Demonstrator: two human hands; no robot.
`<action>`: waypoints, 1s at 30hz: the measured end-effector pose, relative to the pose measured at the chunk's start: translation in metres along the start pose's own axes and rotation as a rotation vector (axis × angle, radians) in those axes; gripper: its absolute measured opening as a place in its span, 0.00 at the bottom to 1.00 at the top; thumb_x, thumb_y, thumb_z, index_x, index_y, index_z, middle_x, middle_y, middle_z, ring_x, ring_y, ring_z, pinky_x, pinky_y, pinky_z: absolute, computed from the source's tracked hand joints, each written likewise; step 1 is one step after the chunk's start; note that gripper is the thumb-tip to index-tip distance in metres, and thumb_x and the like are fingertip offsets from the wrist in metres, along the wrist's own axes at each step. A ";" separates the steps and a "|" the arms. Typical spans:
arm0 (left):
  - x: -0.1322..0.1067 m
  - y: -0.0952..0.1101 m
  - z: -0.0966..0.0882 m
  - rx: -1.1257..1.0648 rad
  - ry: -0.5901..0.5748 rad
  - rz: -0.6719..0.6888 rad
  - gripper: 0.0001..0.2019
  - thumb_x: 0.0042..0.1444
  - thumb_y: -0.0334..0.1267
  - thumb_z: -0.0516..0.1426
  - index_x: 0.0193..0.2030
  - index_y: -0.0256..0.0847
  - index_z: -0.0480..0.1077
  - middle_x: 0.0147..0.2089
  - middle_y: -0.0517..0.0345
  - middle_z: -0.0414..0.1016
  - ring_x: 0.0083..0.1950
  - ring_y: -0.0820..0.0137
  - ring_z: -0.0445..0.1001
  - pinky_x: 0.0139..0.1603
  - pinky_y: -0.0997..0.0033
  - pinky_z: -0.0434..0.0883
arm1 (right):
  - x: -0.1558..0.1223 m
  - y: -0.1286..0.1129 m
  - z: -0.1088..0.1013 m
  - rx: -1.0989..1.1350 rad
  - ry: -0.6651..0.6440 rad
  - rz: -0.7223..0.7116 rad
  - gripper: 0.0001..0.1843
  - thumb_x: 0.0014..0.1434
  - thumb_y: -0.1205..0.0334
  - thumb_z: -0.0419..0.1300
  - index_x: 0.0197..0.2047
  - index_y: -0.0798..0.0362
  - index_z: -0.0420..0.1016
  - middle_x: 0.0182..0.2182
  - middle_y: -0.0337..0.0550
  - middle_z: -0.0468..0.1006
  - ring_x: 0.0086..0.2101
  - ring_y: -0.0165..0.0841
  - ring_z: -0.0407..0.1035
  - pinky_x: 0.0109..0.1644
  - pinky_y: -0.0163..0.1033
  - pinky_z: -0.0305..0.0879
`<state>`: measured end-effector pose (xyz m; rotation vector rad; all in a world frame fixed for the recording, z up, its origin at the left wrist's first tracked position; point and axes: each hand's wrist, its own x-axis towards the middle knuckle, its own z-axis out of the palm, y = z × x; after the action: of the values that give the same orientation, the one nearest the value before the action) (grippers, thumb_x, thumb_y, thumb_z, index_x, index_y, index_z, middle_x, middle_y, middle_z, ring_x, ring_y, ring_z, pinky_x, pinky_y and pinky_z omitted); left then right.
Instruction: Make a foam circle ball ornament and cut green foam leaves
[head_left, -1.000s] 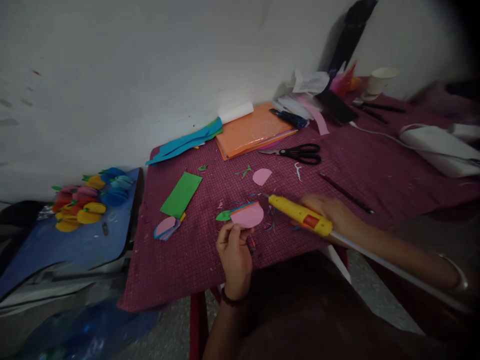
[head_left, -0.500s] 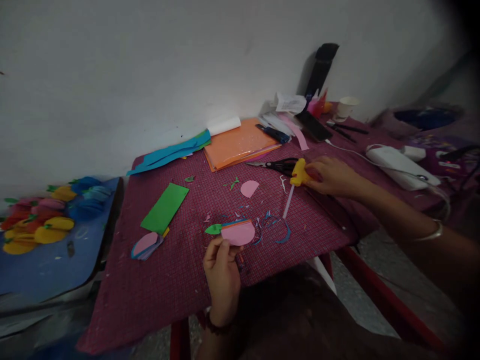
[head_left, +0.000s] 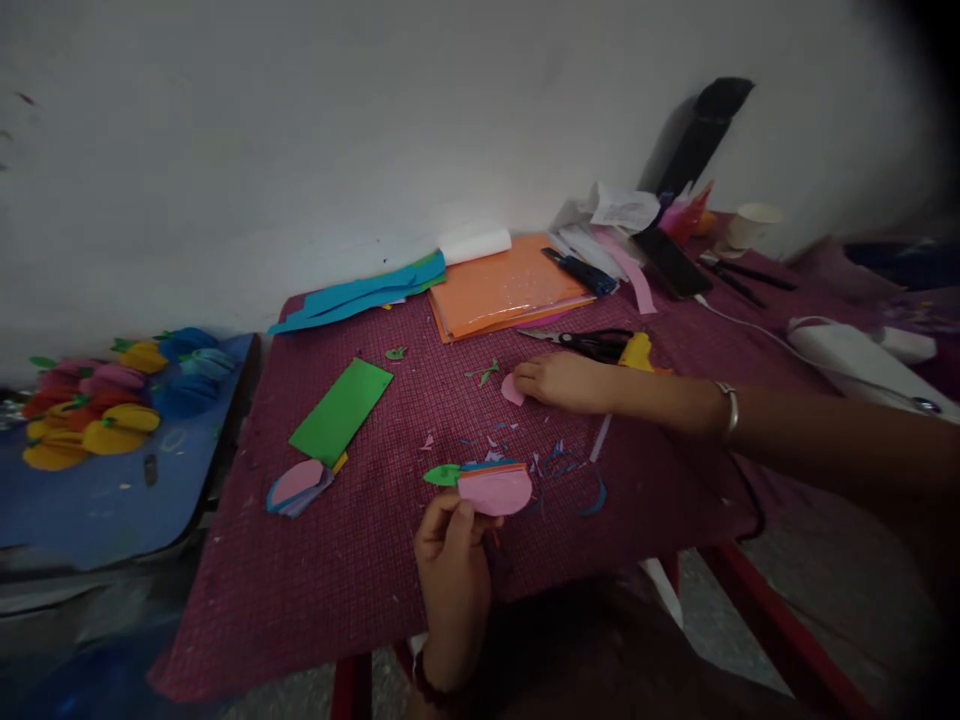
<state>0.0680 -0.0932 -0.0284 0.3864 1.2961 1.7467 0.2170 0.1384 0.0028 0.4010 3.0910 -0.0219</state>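
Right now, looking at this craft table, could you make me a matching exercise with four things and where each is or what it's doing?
1. Left hand
2. Right hand
3. Scissors
4. Green paper

A. beside the yellow glue gun
B. at a flat pink piece
C. lying on the table's left side
D. holding a layered pink cut-out

Pairs: 1-D, 2-B, 3-A, 4-C

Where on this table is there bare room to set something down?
On the tablecloth, the largest mostly bare patch lies between the stack of cut pieces, the left hand and the front edge. A smaller one separates the green sheet from the held paper piece. It's crowded around the orange sheets, scissors and paper scraps.
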 end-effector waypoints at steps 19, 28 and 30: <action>0.000 0.005 0.006 0.018 0.046 -0.026 0.08 0.48 0.38 0.64 0.26 0.37 0.71 0.26 0.60 0.73 0.24 0.76 0.71 0.25 0.78 0.70 | 0.001 -0.013 -0.034 0.626 0.364 0.426 0.09 0.61 0.59 0.51 0.32 0.54 0.67 0.26 0.37 0.69 0.27 0.28 0.63 0.32 0.34 0.58; 0.003 0.001 0.009 -0.125 0.038 0.015 0.08 0.47 0.38 0.65 0.27 0.38 0.71 0.28 0.62 0.73 0.29 0.77 0.73 0.32 0.78 0.73 | -0.066 -0.110 -0.049 0.675 0.440 0.597 0.08 0.60 0.55 0.55 0.38 0.51 0.68 0.30 0.41 0.71 0.29 0.33 0.66 0.32 0.38 0.60; 0.003 0.001 0.009 -0.120 0.023 0.025 0.07 0.47 0.38 0.64 0.28 0.38 0.71 0.29 0.62 0.73 0.29 0.77 0.73 0.32 0.78 0.73 | -0.071 -0.127 -0.043 0.726 0.509 0.650 0.10 0.59 0.53 0.57 0.34 0.50 0.68 0.27 0.40 0.70 0.28 0.33 0.65 0.30 0.38 0.60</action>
<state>0.0720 -0.0850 -0.0243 0.3156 1.2001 1.8445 0.2527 -0.0019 0.0487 1.6181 3.0930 -1.2016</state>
